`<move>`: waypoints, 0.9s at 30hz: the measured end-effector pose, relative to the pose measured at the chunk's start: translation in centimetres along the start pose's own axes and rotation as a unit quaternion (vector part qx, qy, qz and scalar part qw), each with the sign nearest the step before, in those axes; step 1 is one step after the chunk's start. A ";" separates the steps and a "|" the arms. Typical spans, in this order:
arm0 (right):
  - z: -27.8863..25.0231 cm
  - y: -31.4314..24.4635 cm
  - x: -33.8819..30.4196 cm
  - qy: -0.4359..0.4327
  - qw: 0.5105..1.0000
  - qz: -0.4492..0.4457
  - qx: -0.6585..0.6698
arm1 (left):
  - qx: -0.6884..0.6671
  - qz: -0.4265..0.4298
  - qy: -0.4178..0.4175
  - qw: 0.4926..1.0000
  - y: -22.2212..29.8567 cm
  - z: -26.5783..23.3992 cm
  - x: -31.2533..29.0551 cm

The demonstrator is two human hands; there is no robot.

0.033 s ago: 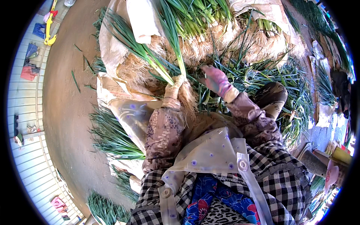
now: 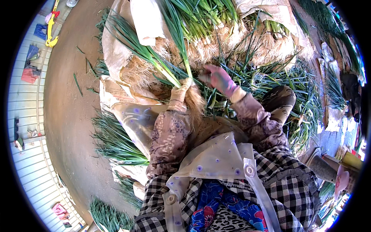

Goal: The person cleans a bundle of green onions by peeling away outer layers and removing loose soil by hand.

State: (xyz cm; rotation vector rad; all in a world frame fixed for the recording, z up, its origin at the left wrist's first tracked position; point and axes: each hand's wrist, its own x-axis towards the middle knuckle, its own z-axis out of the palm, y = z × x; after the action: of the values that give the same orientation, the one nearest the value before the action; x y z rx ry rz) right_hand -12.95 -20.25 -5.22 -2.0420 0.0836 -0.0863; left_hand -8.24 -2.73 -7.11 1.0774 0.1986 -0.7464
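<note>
My left hand (image 2: 181, 94), in a pale glove, is closed around the white lower stems of a few green onions (image 2: 166, 69). Their green leaves fan up and away, and their roots (image 2: 195, 99) hang beside the glove toward me. To the right of them is my right hand (image 2: 221, 79), in a stained pinkish glove and smeared by motion. Its fingers point toward the held stems but do not touch them. Beneath it lies a heap of loose green leaves (image 2: 266, 79). Whether anything is in the right fingers cannot be made out.
A large pile of green onions (image 2: 208, 23) with roots toward me lies ahead on pale sacking (image 2: 266, 7). More bunches (image 2: 116, 135) lie at my left. A clear dotted plastic apron (image 2: 208, 158) covers my lap. Brown floor (image 2: 69, 116) stretches left; a grey bucket (image 2: 322, 168) stands right.
My right hand has moved a little left, closer to the held green onions. My left hand keeps its grip in nearly the same place.
</note>
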 end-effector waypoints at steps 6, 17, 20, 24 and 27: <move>1.9 2.5 4.4 0.088 0.910 0.075 0.399 | -0.018 0.015 -0.082 0.996 -1.9 3.3 1.9; 0.9 -3.7 3.8 0.116 0.966 -0.154 -0.174 | -0.047 0.014 -0.146 0.988 -3.1 -1.6 2.6; -0.5 -3.8 3.9 0.108 0.926 0.007 -0.362 | 0.070 0.057 -0.041 0.995 -0.2 1.6 0.9; -4.0 6.3 6.8 0.277 0.933 0.110 0.200 | -0.162 0.082 -0.125 0.975 3.4 5.1 -1.5; -3.1 -0.1 6.7 0.177 0.979 0.103 -0.004 | -0.192 0.111 -0.087 0.971 4.1 1.2 -2.1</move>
State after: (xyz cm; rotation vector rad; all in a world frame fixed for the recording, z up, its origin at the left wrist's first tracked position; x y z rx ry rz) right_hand -6.59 -23.61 -3.60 -1.9942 0.5164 -0.3188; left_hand -7.44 -1.80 -2.55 0.6497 0.0667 -0.5668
